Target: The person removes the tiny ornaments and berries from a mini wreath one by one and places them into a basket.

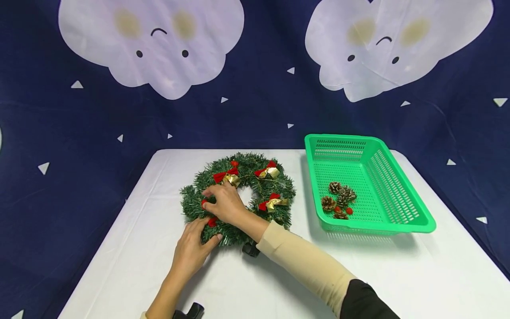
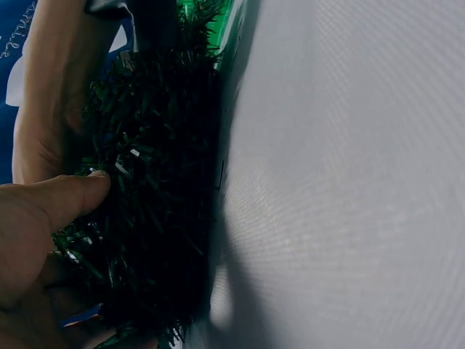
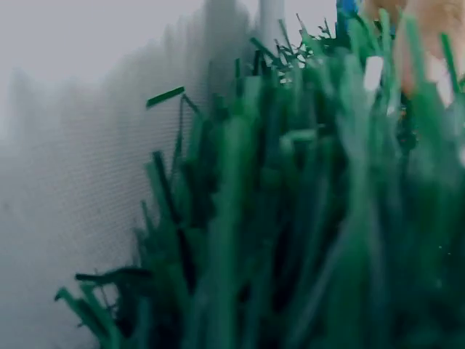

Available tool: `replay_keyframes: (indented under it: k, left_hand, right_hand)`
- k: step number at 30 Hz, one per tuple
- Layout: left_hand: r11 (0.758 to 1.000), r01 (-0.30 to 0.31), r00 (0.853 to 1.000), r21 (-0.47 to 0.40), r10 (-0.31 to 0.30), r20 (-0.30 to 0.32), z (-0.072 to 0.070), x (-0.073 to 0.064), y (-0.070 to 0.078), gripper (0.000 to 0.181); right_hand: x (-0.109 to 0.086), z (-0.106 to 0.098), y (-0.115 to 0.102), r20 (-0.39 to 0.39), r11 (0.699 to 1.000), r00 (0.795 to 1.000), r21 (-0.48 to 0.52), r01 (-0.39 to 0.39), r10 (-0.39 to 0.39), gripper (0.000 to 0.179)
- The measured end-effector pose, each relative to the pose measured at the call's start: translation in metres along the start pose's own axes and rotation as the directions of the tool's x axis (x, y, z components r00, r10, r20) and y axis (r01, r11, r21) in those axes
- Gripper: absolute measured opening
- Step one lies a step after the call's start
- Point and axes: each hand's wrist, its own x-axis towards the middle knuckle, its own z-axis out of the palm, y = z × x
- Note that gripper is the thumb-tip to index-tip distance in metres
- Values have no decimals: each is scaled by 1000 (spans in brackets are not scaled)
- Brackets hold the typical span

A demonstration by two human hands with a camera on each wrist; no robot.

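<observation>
A green tinsel wreath (image 1: 256,161) lies on the white table, trimmed with red bows and gold bells, one of them a red bow (image 1: 268,201) on its right side. My right hand (image 1: 227,204) reaches over the wreath's left part and pinches a small red ball (image 1: 204,203) between thumb and fingers among the tinsel. My left hand (image 1: 193,246) grips the wreath's lower left edge, its thumb (image 2: 80,195) on the outer side. Next to its fingertips shows a red piece (image 1: 212,222). Tinsel (image 3: 290,218) fills most of the right wrist view.
A green plastic basket (image 1: 398,177) stands at the right of the table, holding several pine cones (image 1: 346,195) and small red balls (image 1: 349,211). A dark blue backdrop (image 1: 263,106) with cloud shapes hangs behind the white table (image 1: 255,288).
</observation>
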Motion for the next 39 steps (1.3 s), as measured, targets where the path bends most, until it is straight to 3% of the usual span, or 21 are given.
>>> replay_keyframes:
  k: [39]
  left_hand:
    - [1000,-10,1000,5,10,-24,-1,-1,2,63]
  right_hand:
    - [0,19,5,-39,985,998,-171,37,-44,29]
